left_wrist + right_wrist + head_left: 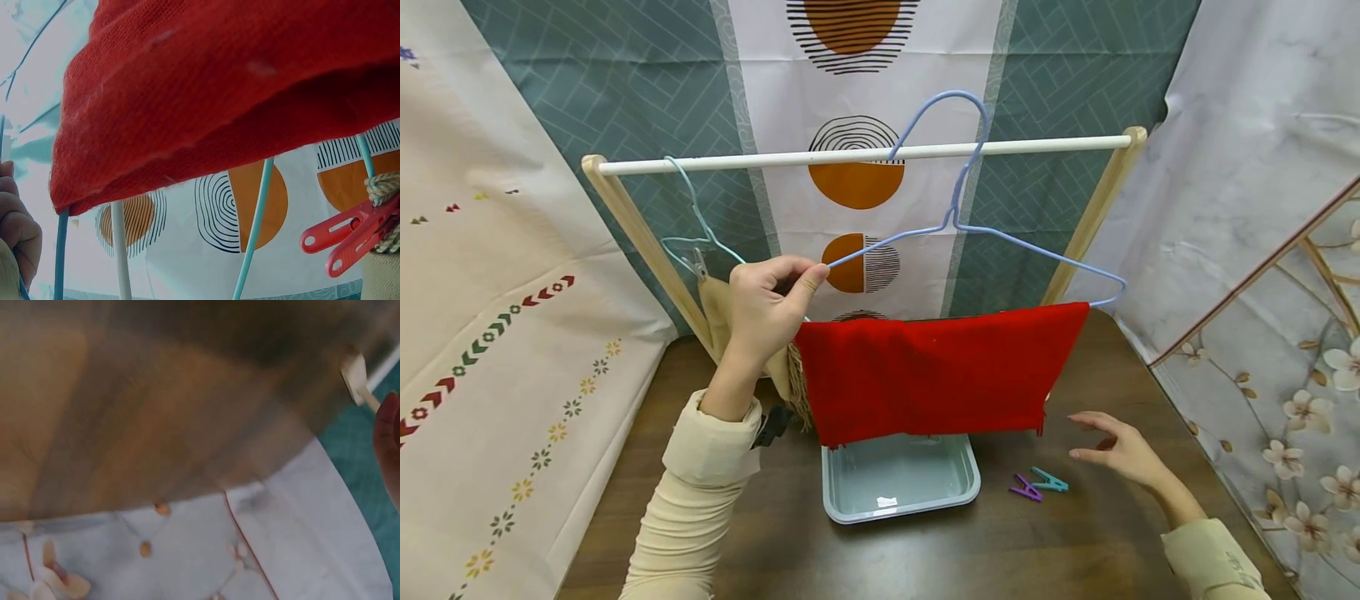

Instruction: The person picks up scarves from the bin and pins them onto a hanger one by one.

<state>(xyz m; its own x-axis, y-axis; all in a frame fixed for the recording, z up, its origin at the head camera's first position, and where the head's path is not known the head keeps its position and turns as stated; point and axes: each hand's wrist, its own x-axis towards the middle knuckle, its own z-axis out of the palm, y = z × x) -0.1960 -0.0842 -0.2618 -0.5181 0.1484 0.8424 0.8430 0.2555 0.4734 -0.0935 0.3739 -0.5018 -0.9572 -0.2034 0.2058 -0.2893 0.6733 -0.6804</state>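
My left hand [767,304] pinches the left shoulder of a blue hanger [955,218] between thumb and fingers. A red fringed cloth [932,375] is draped over the hanger's lower part. The hanger's hook is at the white rail [1045,145]; whether it rests on it I cannot tell. My right hand [1120,454] hovers at the right, fingers apart and holding nothing. Left of it on the table lie a purple clothespin [1026,488] and a teal clothespin [1049,481]. In the left wrist view the red cloth [206,106] hides much of the hanger.
A wooden-legged rack carries a light teal hanger [703,221] with a beige cloth [718,308] clipped on. A red clothespin [356,234] grips that side's fringed cloth. A pale blue tray [902,513] sits below the red cloth. Fabric hangs around the brown table [955,558].
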